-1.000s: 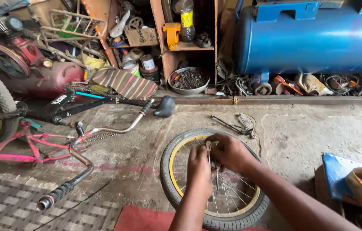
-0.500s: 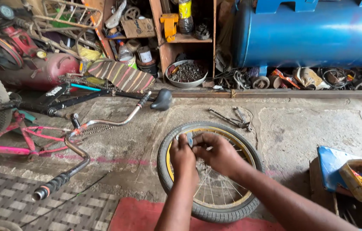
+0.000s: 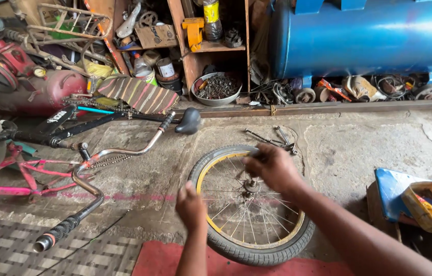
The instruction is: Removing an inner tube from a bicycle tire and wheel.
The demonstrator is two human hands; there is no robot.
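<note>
Just two hands (image 3: 231, 186), one wheel (image 3: 253, 204).

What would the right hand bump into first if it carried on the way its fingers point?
Likely the far rim of the bicycle wheel: the right hand points up-left over it. Depth is unclear; it might pass above.

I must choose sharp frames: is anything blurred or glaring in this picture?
Head view: the right hand is motion-blurred over the wheel; the left hand is sharper; soft glare streaks the blue tank; daylight is even and shadows are soft.
</note>
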